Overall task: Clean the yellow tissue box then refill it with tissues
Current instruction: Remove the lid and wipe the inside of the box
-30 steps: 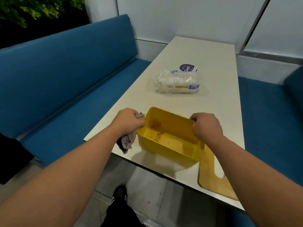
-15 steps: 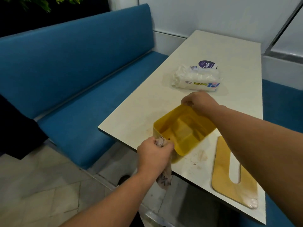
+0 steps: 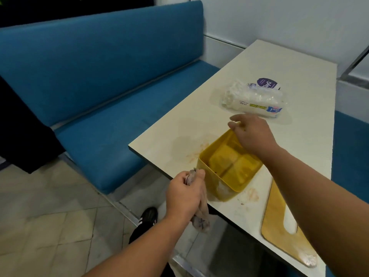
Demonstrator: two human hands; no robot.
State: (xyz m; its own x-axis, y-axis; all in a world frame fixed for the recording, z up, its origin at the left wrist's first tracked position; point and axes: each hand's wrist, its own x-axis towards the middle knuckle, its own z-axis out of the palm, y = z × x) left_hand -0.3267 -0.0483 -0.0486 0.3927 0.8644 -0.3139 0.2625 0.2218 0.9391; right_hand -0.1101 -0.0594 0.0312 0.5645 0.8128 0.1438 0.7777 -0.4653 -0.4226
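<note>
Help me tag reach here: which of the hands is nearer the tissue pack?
Right. The right hand rests at the yellow box's far rim, just before the tissue pack; the left hand grips a cloth off the table's near edge.

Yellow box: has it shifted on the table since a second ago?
Yes. The yellow box has turned and slid toward the table's near left corner, further from the lid beside it.

The open yellow tissue box [image 3: 229,168] is sitting lidless at the table's near edge; the tissue pack [image 3: 253,100] is lying at its one o'clock.
</note>
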